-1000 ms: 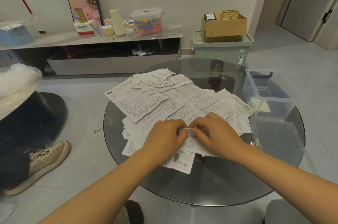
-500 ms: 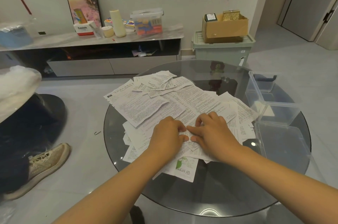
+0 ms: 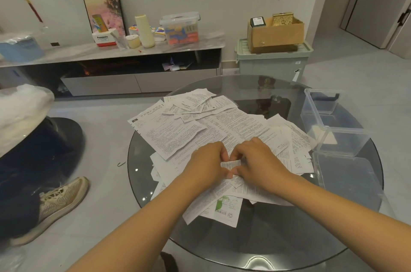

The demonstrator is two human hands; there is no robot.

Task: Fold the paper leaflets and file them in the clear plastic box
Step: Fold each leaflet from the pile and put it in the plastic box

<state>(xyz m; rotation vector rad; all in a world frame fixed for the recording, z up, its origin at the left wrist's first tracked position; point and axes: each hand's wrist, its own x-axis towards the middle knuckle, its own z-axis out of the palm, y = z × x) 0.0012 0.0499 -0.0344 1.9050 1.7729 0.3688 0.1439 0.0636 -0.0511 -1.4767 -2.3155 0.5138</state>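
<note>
A heap of printed paper leaflets covers the middle of a round glass table. My left hand and my right hand meet over the near part of the heap, and together they pinch a small folded leaflet between fingers and thumbs. A leaflet with a green logo lies nearest me. The clear plastic box stands open at the table's right side, with a bit of paper inside. Its clear lid lies flat just in front of it.
A person's leg and a beige sneaker are on the floor at the left. A low TV cabinet with boxes and a picture lines the far wall. A green storage bin carrying a cardboard box stands behind the table.
Both hands were pressing a leaflet flat on the heap half a second ago. Now they have lifted the small folded piece slightly and hold it between them.
</note>
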